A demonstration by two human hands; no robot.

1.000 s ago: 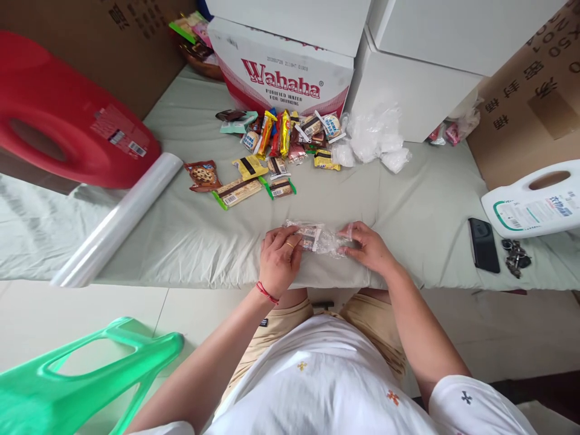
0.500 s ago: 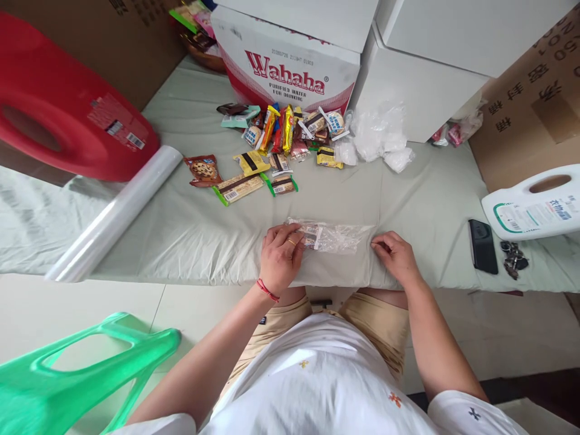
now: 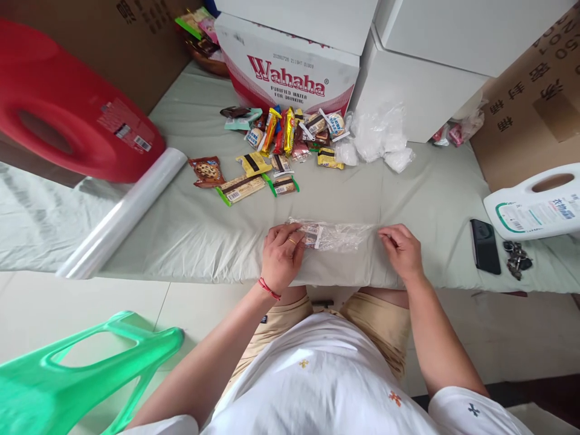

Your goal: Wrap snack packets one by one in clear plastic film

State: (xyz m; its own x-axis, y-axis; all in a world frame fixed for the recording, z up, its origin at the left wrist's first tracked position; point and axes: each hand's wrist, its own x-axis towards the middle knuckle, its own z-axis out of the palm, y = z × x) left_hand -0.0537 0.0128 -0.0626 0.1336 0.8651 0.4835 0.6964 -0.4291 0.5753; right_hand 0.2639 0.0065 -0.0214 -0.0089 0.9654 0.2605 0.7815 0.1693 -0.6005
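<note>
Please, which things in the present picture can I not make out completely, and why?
All in the head view:
Small, pale-labelled wrapped snack: left part hidden under the left hand.
Clear, crinkled plastic wrapping: unclear whether the right hand grips its end; curled fingers hide this.
Large red plastic jug: cut off by the left edge.
Green plastic stool: cut off by the left edge.

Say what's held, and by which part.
The right hand pinches the clear plastic by its right end; the left hand lies over its left end and the wrapped snack, grip unclear.
</note>
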